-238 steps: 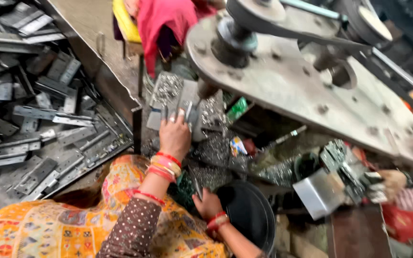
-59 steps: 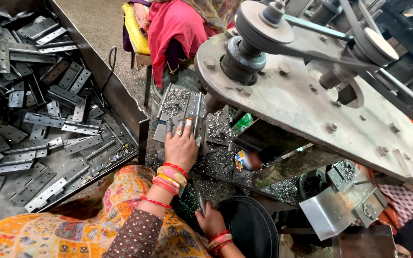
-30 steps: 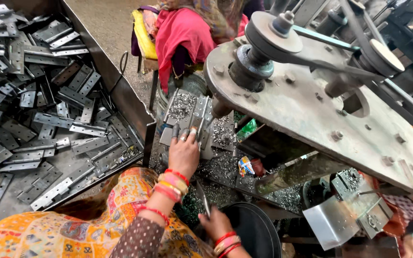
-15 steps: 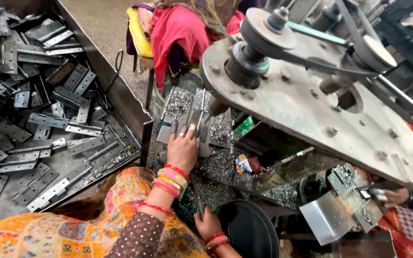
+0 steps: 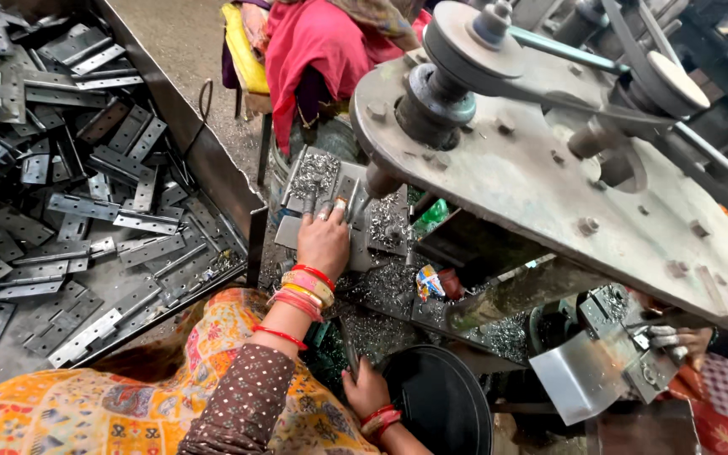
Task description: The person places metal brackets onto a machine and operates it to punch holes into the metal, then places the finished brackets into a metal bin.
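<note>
The left hand is laid flat, fingers spread, on a grey metal plate that rests on the machine bed directly beneath the hand; nothing is gripped. The right hand is seen low and nearer the body, closed around a thin metal lever. Just beyond the left fingertips a drill spindle is mounted, and metal shavings are heaped to the right of the left hand. Above and to the right of both hands, the view is obstructed by a large steel machine plate carrying a pulley. To the left of the left hand, a steel bin is filled with flat hinge blanks. A black bucket stands just right of the right hand. Compared with half a second earlier, the left hand is found in the same place on the plate, while the view has shifted slightly.
</note>
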